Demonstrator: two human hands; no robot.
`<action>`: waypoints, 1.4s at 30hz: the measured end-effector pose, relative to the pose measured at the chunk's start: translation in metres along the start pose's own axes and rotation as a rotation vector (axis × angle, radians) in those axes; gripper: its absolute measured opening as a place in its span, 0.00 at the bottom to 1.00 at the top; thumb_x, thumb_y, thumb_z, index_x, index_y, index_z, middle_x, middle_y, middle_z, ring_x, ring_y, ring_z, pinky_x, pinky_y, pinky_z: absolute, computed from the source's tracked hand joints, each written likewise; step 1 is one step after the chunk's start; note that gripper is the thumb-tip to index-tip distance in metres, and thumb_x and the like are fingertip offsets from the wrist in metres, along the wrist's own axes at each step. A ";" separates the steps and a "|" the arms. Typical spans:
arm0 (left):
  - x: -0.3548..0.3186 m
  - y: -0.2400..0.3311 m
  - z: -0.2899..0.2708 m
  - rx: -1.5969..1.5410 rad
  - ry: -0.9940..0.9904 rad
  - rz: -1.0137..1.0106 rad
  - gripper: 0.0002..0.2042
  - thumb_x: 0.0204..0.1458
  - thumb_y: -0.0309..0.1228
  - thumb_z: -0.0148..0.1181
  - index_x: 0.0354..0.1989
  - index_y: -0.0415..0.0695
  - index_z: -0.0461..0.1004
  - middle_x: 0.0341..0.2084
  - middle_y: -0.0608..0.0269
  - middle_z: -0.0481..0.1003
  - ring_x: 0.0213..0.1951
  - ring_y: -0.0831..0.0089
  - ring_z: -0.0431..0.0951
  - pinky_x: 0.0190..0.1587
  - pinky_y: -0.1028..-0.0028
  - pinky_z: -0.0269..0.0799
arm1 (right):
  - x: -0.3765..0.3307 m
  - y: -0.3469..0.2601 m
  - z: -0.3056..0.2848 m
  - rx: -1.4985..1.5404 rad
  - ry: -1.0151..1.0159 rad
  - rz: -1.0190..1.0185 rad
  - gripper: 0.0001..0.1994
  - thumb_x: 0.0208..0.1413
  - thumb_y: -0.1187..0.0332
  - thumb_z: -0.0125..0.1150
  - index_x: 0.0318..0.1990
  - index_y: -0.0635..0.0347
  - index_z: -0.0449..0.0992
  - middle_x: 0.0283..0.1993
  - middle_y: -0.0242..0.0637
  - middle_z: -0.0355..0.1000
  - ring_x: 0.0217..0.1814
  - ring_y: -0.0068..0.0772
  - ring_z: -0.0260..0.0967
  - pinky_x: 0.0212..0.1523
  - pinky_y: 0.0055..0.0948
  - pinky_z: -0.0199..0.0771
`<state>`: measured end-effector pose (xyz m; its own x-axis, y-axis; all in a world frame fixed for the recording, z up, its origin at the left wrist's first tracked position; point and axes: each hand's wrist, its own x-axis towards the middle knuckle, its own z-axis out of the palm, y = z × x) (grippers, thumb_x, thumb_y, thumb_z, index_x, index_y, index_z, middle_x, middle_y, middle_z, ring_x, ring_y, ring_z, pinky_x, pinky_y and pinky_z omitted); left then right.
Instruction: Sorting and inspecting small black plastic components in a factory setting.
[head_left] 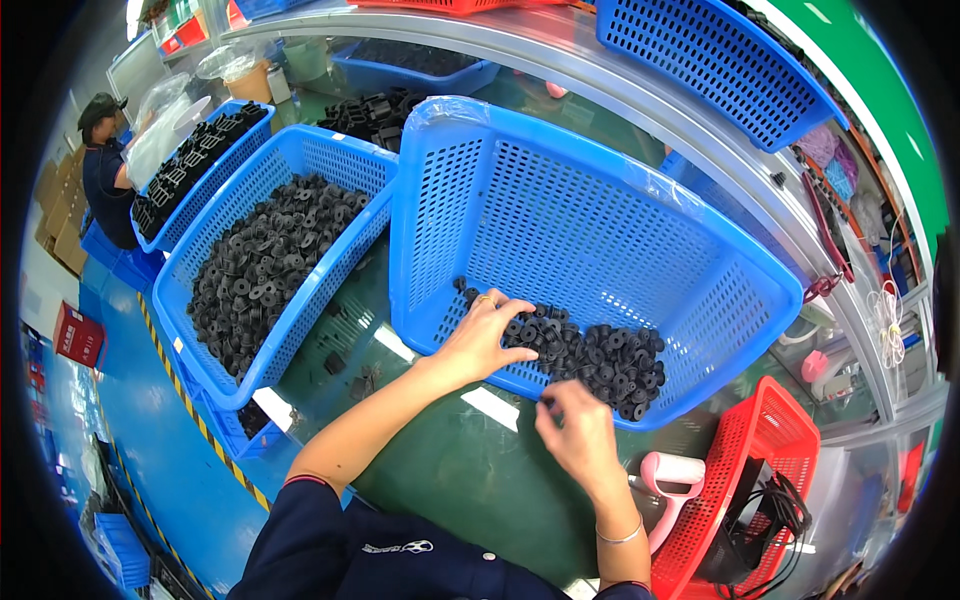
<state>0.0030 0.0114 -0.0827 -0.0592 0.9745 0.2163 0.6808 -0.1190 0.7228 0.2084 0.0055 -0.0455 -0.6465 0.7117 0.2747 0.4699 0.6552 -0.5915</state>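
Where the green bench (pixel 470 480) meets its near edge, a blue basket (pixel 600 230) tipped toward the viewer, long axis running left to right, open mouth facing the near edge, far rim lifted high. Black ring-shaped parts (pixel 600 355) heaped along its low near wall, small, dark, round with centre holes, lying at all angles. Left hand (pixel 485 335) reached over the near wall into the basket, palm down, fingers spread and curled onto the left end of the heap, forearm stretched from the lower left. Right hand (pixel 575 430) just outside the near wall above the bench, wrist bent, fingertips pinched together on a small black part, thin bracelet on the wrist. Second blue basket (pixel 275 250) flat at the left edge, touching the first, long axis running from near to far, filled with similar black parts. Red basket (pixel 745 490) at the near right corner, pink handle (pixel 670 480) beside it.
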 end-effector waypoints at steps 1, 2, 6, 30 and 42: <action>-0.001 0.002 0.004 0.091 0.014 0.026 0.27 0.40 0.39 0.70 0.50 0.46 0.69 0.41 0.53 0.67 0.44 0.54 0.68 0.46 0.61 0.68 | 0.007 0.003 -0.003 0.001 0.089 0.006 0.07 0.43 0.80 0.60 0.33 0.66 0.73 0.33 0.43 0.72 0.26 0.35 0.73 0.27 0.30 0.73; -0.001 0.004 0.007 0.182 0.028 0.052 0.28 0.40 0.40 0.70 0.50 0.46 0.69 0.42 0.51 0.67 0.46 0.51 0.68 0.47 0.59 0.67 | 0.015 0.005 -0.006 0.001 0.124 0.048 0.09 0.44 0.79 0.61 0.35 0.66 0.73 0.34 0.44 0.71 0.28 0.38 0.73 0.29 0.32 0.74; -0.006 0.012 0.014 0.346 -0.023 -0.014 0.28 0.42 0.41 0.67 0.51 0.42 0.66 0.41 0.49 0.64 0.44 0.50 0.69 0.43 0.58 0.70 | 0.044 0.017 0.000 -0.231 0.126 -0.036 0.16 0.43 0.75 0.64 0.43 0.63 0.72 0.42 0.48 0.68 0.36 0.48 0.72 0.36 0.39 0.73; 0.011 0.002 0.002 -1.785 -0.209 -0.685 0.16 0.58 0.33 0.49 0.51 0.37 0.66 0.33 0.60 0.68 0.26 0.78 0.64 0.23 0.83 0.58 | 0.066 0.055 -0.010 0.826 0.190 0.434 0.11 0.49 0.78 0.63 0.41 0.70 0.77 0.30 0.37 0.75 0.25 0.18 0.70 0.28 0.19 0.74; -0.020 0.015 -0.007 -2.431 -0.296 -0.613 0.21 0.63 0.35 0.39 0.61 0.37 0.57 0.60 0.45 0.59 0.62 0.47 0.58 0.62 0.53 0.58 | 0.066 0.045 -0.018 1.259 0.148 0.452 0.10 0.51 0.78 0.61 0.42 0.69 0.76 0.35 0.39 0.76 0.32 0.28 0.75 0.34 0.25 0.79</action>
<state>0.0094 -0.0109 -0.0716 0.3518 0.9319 -0.0889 -0.9279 0.3345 -0.1647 0.1981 0.0862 -0.0400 -0.4747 0.8748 -0.0968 -0.2957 -0.2621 -0.9186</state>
